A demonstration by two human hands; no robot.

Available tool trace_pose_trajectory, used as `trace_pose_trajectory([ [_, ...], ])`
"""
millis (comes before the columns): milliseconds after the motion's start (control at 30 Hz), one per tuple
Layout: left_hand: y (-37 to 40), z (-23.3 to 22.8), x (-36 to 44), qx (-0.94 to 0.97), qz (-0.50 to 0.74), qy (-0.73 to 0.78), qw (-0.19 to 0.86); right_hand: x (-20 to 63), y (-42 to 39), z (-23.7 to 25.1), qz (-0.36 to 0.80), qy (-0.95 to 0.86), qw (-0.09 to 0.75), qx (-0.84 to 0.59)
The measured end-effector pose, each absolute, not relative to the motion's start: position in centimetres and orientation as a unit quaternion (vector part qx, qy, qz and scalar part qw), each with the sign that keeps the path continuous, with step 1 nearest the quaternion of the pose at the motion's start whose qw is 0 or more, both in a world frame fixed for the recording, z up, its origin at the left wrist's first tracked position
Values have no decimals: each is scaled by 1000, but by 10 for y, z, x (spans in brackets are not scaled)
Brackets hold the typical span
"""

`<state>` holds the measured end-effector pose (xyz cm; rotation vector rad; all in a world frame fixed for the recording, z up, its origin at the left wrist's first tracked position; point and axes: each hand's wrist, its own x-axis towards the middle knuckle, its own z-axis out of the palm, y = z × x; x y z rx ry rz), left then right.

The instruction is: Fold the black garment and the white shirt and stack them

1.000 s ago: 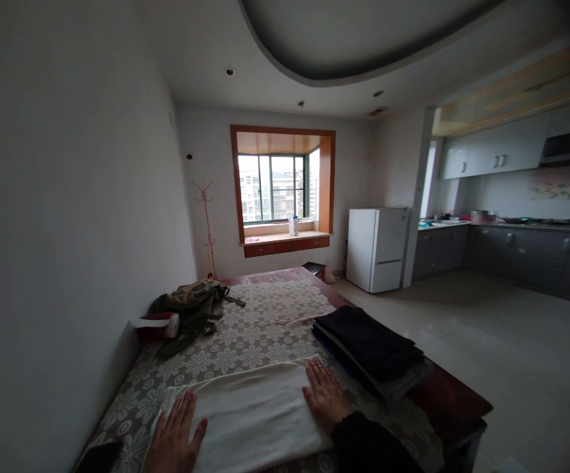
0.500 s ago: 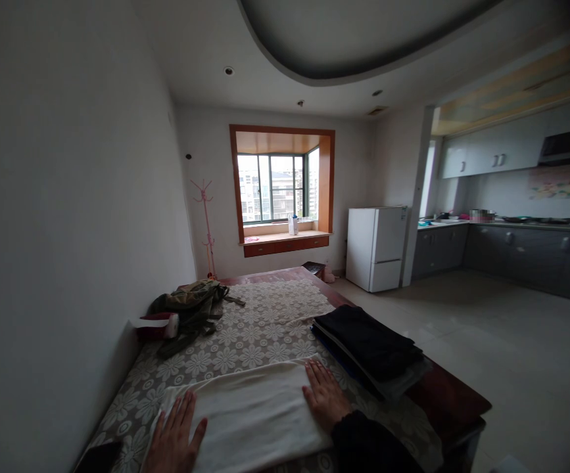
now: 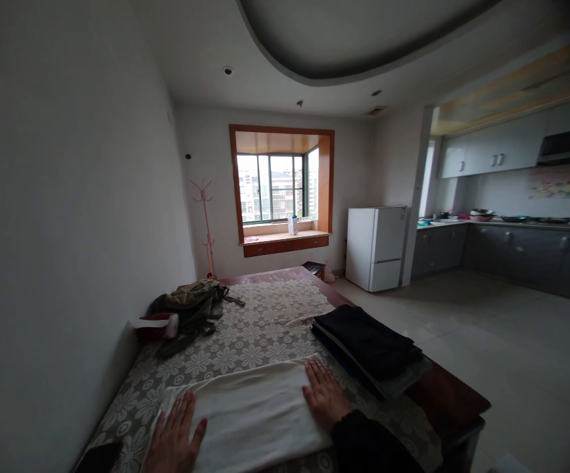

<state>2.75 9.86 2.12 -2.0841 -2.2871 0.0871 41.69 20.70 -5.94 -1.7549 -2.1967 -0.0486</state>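
Nothing has shifted since a second ago: the left hand (image 3: pixel 173 439) and right hand (image 3: pixel 325 397) still lie flat, fingers spread, on opposite ends of the folded white cloth (image 3: pixel 252 417), which rests just beside the dark folded stack (image 3: pixel 368 341).

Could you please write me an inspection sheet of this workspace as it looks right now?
Surface: wooden table under a floral lace cloth.
Job's things: white folded towel, lying flat.
Clutter: dark folded stack to the right; olive bag by the wall; dark phone at the near left edge.
Hands: left hand and right hand flat on the towel's ends, fingers spread.
Cables: nothing seen.
Surroundings: bay window, white fridge, kitchen counter.
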Motion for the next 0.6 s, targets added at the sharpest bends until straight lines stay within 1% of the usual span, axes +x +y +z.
trace_pose_trajectory([
  [267, 100, 16, 27, -674, -3, -739, 17, 417, 208, -61, -12, -770, 164, -616],
  [400, 100, 18, 27, -672, 5, -741, 14, 417, 208, -61, -20, -770, 169, -615],
  [600, 98, 20, 27, -680, 19, -733, 19, 418, 208, -58, -21, -774, 152, -614],
])
